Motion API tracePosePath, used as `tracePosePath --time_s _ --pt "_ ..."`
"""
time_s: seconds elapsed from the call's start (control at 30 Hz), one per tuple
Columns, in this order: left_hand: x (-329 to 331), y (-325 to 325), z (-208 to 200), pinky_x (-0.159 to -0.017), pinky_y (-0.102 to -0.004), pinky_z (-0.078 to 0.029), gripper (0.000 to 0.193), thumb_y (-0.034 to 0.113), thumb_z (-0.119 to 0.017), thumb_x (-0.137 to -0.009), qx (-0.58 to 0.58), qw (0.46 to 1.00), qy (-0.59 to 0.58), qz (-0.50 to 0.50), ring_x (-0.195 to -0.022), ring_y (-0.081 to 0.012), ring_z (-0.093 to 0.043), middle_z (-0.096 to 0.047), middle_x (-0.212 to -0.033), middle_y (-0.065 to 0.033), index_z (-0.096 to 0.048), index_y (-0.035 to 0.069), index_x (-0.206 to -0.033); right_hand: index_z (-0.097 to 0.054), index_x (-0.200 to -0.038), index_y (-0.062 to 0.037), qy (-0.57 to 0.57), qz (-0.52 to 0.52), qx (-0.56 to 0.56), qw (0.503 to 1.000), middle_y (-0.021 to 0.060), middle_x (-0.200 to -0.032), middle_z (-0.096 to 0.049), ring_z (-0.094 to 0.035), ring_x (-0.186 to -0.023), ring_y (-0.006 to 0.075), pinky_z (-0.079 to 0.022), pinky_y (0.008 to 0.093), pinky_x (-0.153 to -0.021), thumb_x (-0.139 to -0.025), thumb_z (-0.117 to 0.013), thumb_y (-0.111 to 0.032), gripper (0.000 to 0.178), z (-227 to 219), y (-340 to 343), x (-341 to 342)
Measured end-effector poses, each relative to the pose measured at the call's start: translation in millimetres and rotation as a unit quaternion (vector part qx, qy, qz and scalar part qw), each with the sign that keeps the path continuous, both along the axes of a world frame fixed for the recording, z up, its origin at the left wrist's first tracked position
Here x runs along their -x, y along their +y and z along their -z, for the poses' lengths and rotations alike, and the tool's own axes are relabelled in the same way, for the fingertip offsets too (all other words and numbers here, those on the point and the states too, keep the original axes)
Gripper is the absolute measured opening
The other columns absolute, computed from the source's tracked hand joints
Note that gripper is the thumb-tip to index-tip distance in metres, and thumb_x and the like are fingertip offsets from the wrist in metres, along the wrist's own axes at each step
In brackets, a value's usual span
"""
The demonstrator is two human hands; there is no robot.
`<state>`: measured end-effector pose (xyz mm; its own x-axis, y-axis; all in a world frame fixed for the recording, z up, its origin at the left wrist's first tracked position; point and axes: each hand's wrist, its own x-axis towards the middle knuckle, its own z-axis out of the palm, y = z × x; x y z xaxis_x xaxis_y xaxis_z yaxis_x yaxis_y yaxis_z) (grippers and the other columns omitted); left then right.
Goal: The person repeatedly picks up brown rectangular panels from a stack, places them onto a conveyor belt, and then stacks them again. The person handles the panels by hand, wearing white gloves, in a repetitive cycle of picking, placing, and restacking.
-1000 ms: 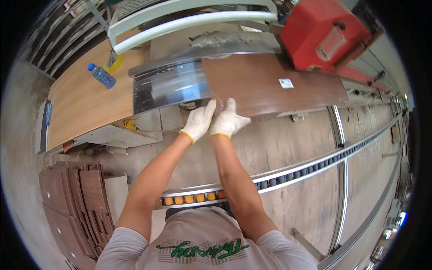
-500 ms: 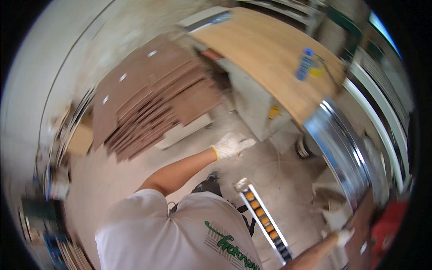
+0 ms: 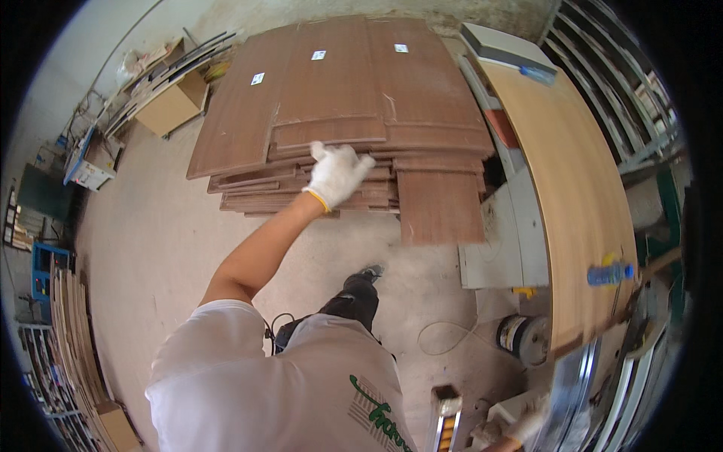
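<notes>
My left hand (image 3: 337, 178), in a white knitted glove with a yellow cuff, reaches out in front of the near edge of a stack of brown panels (image 3: 324, 94). Its fingers are apart and nothing is in them. Whether it touches the stack, I cannot tell. At the lower right, my right hand (image 3: 529, 423), also gloved in white, is smeared by motion, so its fingers do not show clearly. It is beside shiny metal profiles (image 3: 570, 392) at the near end of the workbench. A long metal frame with yellow-orange blocks (image 3: 446, 418) stands to its left.
A wooden-topped workbench (image 3: 572, 188) runs along the right, with a blue bottle (image 3: 608, 273) lying on it. Below it are a bucket (image 3: 523, 339) and a thin hose (image 3: 444, 325) on the floor. Brown boards (image 3: 75, 331) lean at the left; a cardboard box (image 3: 173, 105) stands farther back.
My view has swung left, bringing the panel stack to the centre ahead. My left hand is now in front of the stack. My right hand shows lower in the picture, away from a brown panel.
</notes>
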<state>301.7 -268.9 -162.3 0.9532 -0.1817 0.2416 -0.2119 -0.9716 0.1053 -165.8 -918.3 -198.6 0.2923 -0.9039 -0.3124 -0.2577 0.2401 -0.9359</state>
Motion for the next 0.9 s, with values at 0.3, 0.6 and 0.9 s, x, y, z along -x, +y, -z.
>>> tracePosePath --time_s 0.3,0.6,0.9 --pt "-129 154 16 -0.098 -0.0653 -0.051 0.049 0.047 -0.071 -0.1 0.077 0.928 -0.048 -0.361 -0.105 -0.0599 -0.066 -0.074 -0.099 -0.0286 -0.071 -0.002 -0.103 -0.052 -0.153 0.0022 -0.01 -0.602 0.504 0.619 0.0257 -0.15 -0.059 -0.056 -0.139 0.0433 -0.045 0.0503 -0.119 -0.083 -0.092 -0.032 0.088 -49 398 -541" --pt "-157 147 4 -0.098 -0.0663 -0.051 0.057 0.055 -0.064 -0.103 0.06 0.877 0.046 -0.475 -0.093 -0.0554 -0.073 -0.076 -0.094 -0.0272 -0.071 -0.002 -0.102 -0.054 -0.155 -0.0034 -0.008 -0.696 0.555 0.455 0.0221 -0.158 -0.055 -0.051 -0.147 0.0426 -0.043 0.0501 -0.122 -0.082 -0.09 -0.04 0.088 -19 509 -705" --pt "-175 134 6 -0.101 -0.071 -0.038 0.043 0.041 -0.051 -0.113 -0.086 0.954 0.095 -0.27 -0.077 -0.048 -0.073 -0.075 -0.076 -0.018 -0.078 0.009 -0.105 -0.056 -0.15 0.0026 -0.001 -0.646 0.379 0.663 0.0259 -0.156 -0.057 -0.053 -0.146 0.0421 -0.042 0.0464 -0.124 -0.086 -0.086 -0.023 0.075 -27 500 -684"
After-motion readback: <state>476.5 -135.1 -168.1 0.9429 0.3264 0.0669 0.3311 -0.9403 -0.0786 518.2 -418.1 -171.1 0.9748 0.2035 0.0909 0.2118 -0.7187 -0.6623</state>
